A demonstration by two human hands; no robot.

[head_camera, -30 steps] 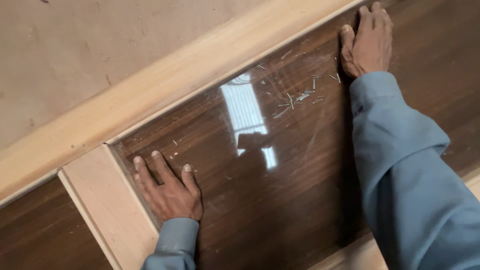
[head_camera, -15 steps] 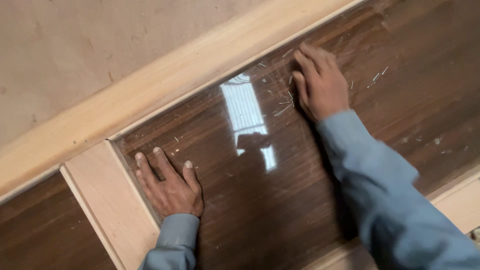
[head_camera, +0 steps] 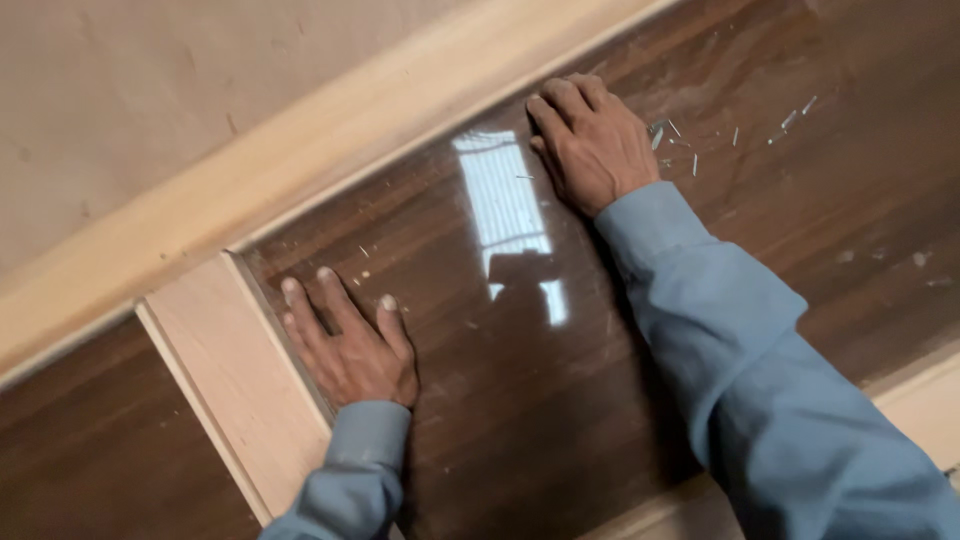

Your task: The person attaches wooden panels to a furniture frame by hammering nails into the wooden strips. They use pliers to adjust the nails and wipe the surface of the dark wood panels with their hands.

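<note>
Two flat, open, empty hands, left hand [head_camera: 350, 345] and right hand [head_camera: 592, 142], atop the glass pane [head_camera: 500, 330].

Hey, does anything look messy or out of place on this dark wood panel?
Yes. Small pale chips lie scattered on the dark panel just past the right hand, and a few specks sit near the left hand.

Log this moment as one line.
left hand flat on dark panel | right hand flat on panel by pale frame | small nails right of it
</note>
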